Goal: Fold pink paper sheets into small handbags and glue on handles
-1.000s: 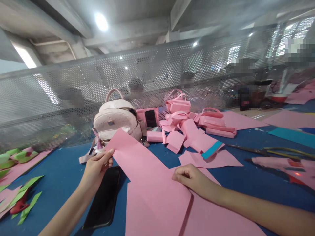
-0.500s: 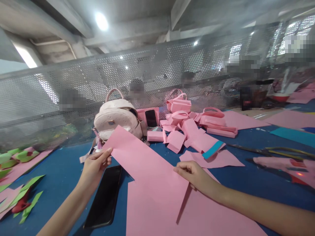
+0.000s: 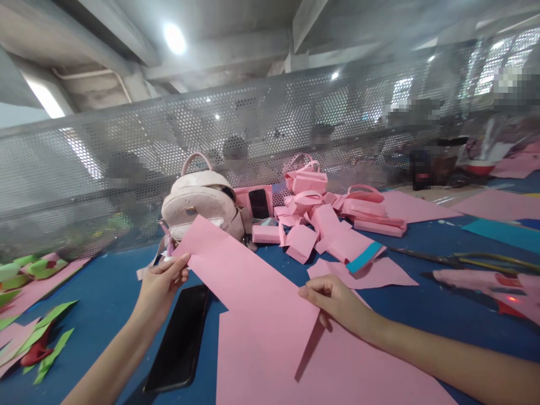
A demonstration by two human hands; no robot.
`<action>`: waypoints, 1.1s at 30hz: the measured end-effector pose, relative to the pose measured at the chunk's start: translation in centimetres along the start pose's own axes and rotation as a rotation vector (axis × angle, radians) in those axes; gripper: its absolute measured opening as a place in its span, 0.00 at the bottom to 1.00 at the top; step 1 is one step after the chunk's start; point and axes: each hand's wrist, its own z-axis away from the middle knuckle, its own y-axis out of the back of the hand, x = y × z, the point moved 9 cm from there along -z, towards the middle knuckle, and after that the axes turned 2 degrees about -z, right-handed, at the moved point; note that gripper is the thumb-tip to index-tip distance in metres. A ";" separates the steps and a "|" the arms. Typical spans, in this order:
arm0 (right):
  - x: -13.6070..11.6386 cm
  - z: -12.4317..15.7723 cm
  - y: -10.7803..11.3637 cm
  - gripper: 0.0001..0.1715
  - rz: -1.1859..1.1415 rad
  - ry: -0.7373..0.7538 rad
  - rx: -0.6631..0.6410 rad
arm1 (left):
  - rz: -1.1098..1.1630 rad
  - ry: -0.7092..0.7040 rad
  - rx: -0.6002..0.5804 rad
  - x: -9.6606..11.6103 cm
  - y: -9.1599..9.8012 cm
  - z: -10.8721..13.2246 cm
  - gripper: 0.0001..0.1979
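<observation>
The strip [image 3: 242,273] is held by both hands. Its left edge, near the far end, is pinched between the thumb and fingers of the left hand [image 3: 164,279]; its right edge is pinched by the thumb and curled fingers of the right hand [image 3: 333,298]. The strip, of pink paper, is positioned at the centre, slanted from far left to near right, with its near part over a larger pink sheet [image 3: 261,365]. A shadow is cast on the sheet beside the right edge of the strip.

A black phone [image 3: 179,337] is laid flat on the blue desk [image 3: 105,315], just right of the left forearm. The far end of the strip is seen against a pale backpack [image 3: 198,205], by which a second phone [image 3: 259,203] is propped upright. To the right of the backpack, folded pink pieces [image 3: 300,243] are heaped, and a teal strip [image 3: 365,257] is placed on the near side of the heap. At far right, scissors [image 3: 458,260] and a pink glue gun [image 3: 485,284] are laid; a red light is lit on the gun's body. At far left, green offcuts [image 3: 54,351] are scattered. The desk is backed by a perforated panel [image 3: 261,118].
</observation>
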 end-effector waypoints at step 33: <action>-0.7 -0.3 -0.4 0.44 0.077 0.063 -0.106 | -0.096 0.393 -0.601 -9.3 -10.7 11.9 0.29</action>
